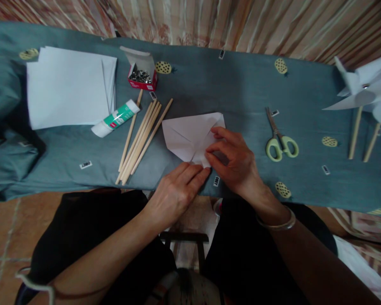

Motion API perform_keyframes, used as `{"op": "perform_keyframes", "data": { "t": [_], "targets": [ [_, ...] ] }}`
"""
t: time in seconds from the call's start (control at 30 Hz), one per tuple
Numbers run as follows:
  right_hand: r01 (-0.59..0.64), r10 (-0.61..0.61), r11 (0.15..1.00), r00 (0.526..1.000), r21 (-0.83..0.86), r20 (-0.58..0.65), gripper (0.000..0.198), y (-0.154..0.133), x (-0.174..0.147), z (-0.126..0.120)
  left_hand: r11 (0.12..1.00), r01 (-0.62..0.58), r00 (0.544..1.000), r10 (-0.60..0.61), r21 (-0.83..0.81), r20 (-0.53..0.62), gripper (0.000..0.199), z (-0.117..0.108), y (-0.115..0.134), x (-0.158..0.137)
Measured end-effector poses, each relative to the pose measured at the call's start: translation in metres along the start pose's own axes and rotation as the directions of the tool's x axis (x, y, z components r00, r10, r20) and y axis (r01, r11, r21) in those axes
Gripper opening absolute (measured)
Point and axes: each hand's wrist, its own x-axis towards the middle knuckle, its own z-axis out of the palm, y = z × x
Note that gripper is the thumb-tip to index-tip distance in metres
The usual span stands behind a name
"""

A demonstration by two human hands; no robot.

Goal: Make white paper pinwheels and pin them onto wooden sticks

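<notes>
A creased sheet of white paper (186,134) lies on the cloth in front of me, its near edge folded or curled. My left hand (178,188) presses its fingers together on that near edge and holds it down. At the paper's right side, my right hand (233,159) pinches a part of it between thumb and index finger, the other fingers bent above. What exactly lies under the fingertips is partly hidden. Several wooden sticks (142,144) lie just left of the paper, and a pair of green-handled scissors (281,146) rests to the right of my right hand.
At the left are a stack of white paper (70,89) and a glue tube (116,118). Behind the sticks stands an open red box (142,78) of small metal pins. Finished white pinwheels (365,87) on sticks lie at the far right. A curtain (203,21) hangs behind the table.
</notes>
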Motion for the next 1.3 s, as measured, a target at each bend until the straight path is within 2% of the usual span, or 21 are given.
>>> {"op": "perform_keyframes", "data": {
  "t": [0.63, 0.9, 1.3],
  "targets": [
    [0.015, -0.015, 1.0, 1.0, -0.02, -0.002, 0.013, 0.0, -0.002, 0.003, 1.0, -0.01, 1.0, 0.01, 0.016, -0.011, 0.026, 0.0, 0.0, -0.001],
    [-0.005, 0.008, 0.999, 0.996, -0.033, 0.089, 0.02, -0.007, -0.001, 0.0, 1.0, -0.004, 1.0, 0.005, 0.029, -0.007, 0.025, 0.001, 0.001, 0.001],
    [0.114, -0.085, 0.983, 0.978, -0.147, 0.19, 0.029, -0.01, -0.004, 0.005, 1.0, 0.017, 1.0, -0.018, 0.024, 0.021, 0.021, 0.001, 0.001, 0.001]
  ]
}}
